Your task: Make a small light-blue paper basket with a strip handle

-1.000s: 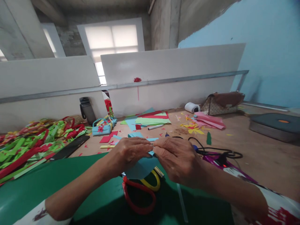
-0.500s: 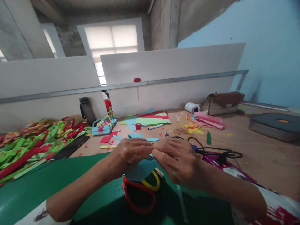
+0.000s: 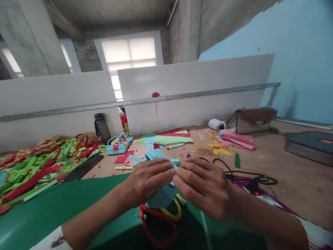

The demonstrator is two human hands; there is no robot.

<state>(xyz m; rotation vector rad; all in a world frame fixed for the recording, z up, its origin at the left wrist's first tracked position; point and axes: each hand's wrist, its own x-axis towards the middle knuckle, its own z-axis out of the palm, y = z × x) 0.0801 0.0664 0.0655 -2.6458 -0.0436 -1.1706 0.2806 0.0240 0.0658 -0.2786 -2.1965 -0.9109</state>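
My left hand (image 3: 151, 181) and my right hand (image 3: 204, 185) meet at the centre, fingers bent and fingertips almost touching. Between them they pinch a piece of light blue paper (image 3: 161, 198), whose lower part hangs out beneath the fingers. The pinched edge is mostly hidden by my hands. Just below lie scissors with one red handle (image 3: 161, 243) and one yellow handle (image 3: 179, 210), their blades out of sight under the paper. A green sheet (image 3: 104, 194) covers the near part of the table.
Colourful paper strips (image 3: 39, 166) pile up at the left beside a black phone (image 3: 83, 168). Behind are a bottle (image 3: 102, 128), a small blue paper bag (image 3: 116, 147) and stacked coloured paper (image 3: 173, 139). Black cables (image 3: 262, 180), a handbag (image 3: 253, 121) and a lidded box (image 3: 309, 147) occupy the right.
The camera view has tilted up slightly and shifted left. My fingertips have drawn slightly apart on the blue paper, and both hands still hold it.
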